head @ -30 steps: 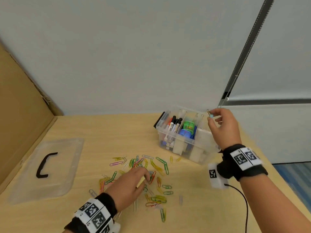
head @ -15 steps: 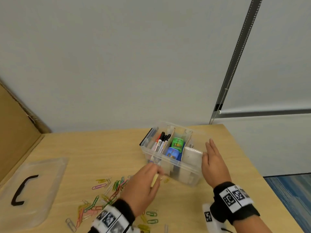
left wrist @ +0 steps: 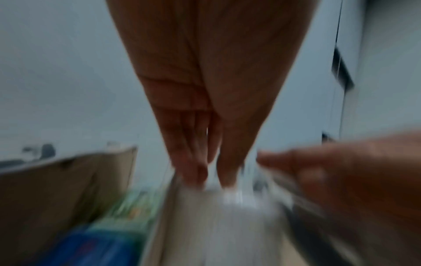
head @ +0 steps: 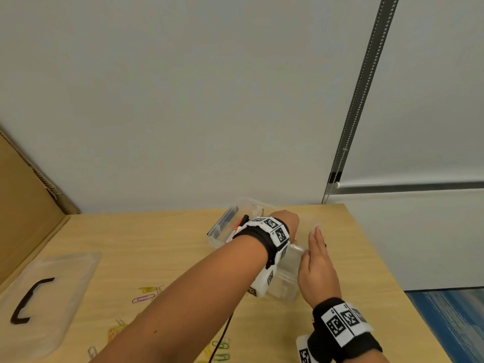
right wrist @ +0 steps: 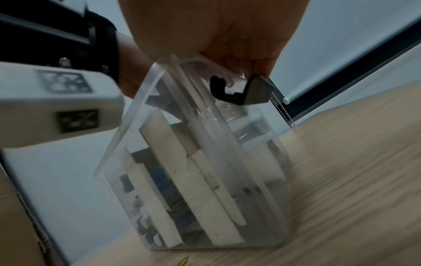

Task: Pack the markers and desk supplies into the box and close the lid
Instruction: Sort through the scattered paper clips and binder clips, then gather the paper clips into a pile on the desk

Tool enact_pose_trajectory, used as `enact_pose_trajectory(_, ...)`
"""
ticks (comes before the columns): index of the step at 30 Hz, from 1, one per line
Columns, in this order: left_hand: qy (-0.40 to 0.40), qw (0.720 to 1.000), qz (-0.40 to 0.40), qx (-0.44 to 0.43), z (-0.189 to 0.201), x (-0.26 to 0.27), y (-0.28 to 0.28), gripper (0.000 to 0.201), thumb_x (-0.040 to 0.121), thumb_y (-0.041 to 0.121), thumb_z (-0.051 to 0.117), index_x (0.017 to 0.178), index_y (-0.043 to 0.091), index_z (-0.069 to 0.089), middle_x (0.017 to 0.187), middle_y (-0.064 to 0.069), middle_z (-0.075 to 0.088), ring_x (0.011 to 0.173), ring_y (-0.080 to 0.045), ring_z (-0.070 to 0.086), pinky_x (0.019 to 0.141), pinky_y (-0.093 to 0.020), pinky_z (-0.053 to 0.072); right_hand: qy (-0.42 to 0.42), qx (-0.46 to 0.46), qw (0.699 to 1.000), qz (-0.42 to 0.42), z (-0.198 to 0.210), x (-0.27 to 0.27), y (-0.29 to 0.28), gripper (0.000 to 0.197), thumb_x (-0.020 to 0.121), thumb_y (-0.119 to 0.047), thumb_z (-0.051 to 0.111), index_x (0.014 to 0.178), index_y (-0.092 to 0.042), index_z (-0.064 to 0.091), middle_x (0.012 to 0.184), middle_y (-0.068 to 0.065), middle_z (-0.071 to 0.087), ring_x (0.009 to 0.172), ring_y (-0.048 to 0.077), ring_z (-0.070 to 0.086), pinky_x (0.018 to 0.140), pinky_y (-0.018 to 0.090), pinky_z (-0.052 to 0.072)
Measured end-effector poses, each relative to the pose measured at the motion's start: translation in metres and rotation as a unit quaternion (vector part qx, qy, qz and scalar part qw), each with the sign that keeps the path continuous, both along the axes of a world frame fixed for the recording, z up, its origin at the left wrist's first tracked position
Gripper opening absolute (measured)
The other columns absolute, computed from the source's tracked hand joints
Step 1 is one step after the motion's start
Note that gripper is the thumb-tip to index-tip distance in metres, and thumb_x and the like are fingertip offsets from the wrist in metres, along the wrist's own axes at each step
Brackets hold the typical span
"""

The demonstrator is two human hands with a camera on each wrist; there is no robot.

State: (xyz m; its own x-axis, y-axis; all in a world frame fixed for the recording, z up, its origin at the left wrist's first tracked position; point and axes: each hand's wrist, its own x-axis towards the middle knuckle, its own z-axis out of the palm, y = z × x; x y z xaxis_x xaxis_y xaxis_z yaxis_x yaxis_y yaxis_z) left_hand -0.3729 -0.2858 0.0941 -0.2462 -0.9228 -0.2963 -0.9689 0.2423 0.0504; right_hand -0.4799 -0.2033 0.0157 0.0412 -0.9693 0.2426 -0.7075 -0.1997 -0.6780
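The clear plastic box (head: 284, 282) stands at the back right of the wooden table, with markers (head: 242, 223) upright in its left part. My left hand (head: 286, 220) reaches across over the box's right compartment. In the blurred left wrist view its fingers (left wrist: 196, 172) point down close together over a white compartment; what they hold is unclear. My right hand (head: 318, 258) lies flat, fingers straight, against the box's right end. In the right wrist view the palm (right wrist: 216, 27) presses the box (right wrist: 205, 162) rim beside a black latch (right wrist: 239, 91). Coloured paper clips (head: 146, 297) lie scattered on the table.
The clear lid (head: 73, 271) with a black handle (head: 28, 302) lies flat at the left. A cardboard panel (head: 23, 205) stands along the left edge. A green and blue item (left wrist: 109, 234) sits in the box. The table's right edge runs just beyond the box.
My left hand left the paper clip pile and moved up and right over the box. My right hand dropped from above the box to lie flat against its right end.
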Motion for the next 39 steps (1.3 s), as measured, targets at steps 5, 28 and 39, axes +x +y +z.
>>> enact_pose_trajectory(5,0.137,0.989,0.039,-0.024,0.011,0.024,0.019,0.040,0.092,0.016,0.051,0.132,0.014,0.050,0.129,-0.007,0.059,0.116,-0.025,0.056,0.100,-0.036,0.045,0.015,-0.004,1.000,0.007,-0.001,-0.001,0.001,0.050,0.100,-0.016,0.030,0.149,-0.011,0.024,0.160,-0.010,0.003,0.145,0.007,0.017,0.100,0.018,0.026)
enact_pose_trajectory(28,0.253,0.904,0.302,0.164,-0.106,0.259,0.305,0.043,0.062,0.032,0.085,0.090,0.015,0.058,0.075,0.010,0.060,0.062,-0.001,0.052,0.062,-0.014,0.044,0.376,0.324,0.795,0.350,-0.013,0.091,0.118,0.099,0.064,-0.062,0.074,0.140,-0.014,0.032,0.135,0.005,0.049,0.120,0.024,0.050,0.093,0.031,0.041)
enact_pose_trajectory(39,0.283,0.909,0.304,-0.030,-0.108,0.253,0.270,0.017,0.083,0.023,0.068,0.097,0.028,0.059,0.092,0.008,0.060,0.081,-0.006,0.057,0.075,-0.018,0.048,0.161,0.209,0.927,0.265,-0.025,0.126,0.089,0.023,0.086,-0.036,0.064,0.094,-0.020,0.048,0.083,-0.004,0.051,0.070,0.011,0.049,0.065,0.025,0.042)
